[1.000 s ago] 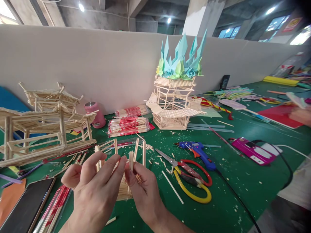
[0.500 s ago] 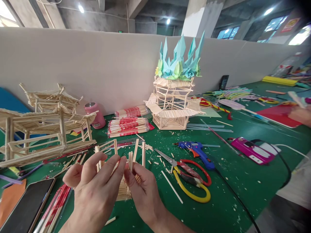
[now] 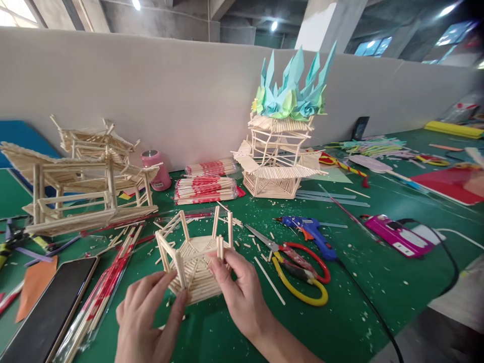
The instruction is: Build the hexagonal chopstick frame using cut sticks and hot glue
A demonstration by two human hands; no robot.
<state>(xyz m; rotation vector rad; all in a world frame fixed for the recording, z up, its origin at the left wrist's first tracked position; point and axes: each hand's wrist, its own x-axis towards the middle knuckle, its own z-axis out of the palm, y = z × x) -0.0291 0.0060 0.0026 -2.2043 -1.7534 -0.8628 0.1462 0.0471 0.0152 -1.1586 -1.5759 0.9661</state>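
Note:
A small six-sided frame (image 3: 200, 275) of wooden chopsticks lies on the green table, with a floor of laid sticks and upright posts at its corners. My left hand (image 3: 149, 315) is at its near left corner, thumb and fingers closed around a post. At the near right corner my right hand (image 3: 242, 290) pinches a pair of upright sticks. A thin crosspiece (image 3: 198, 256) spans between the two held posts; its right end is hidden by my fingers. Red-and-yellow-handled scissors (image 3: 298, 267) and a blue glue gun (image 3: 308, 234) lie to the right.
Two stick pavilions (image 3: 94, 181) (image 3: 276, 176) stand behind, the right one topped with blue paper points. Packets of chopsticks (image 3: 206, 189), a pink cup (image 3: 156, 171) and a phone (image 3: 56, 307) lie around. A magenta power strip (image 3: 401, 234) trails a cord; another person's hand (image 3: 474, 184) shows far right.
My left hand has drawn down and left from over the frame, uncovering its floor and posts. My right hand stays on the near right posts. The view has shifted slightly left.

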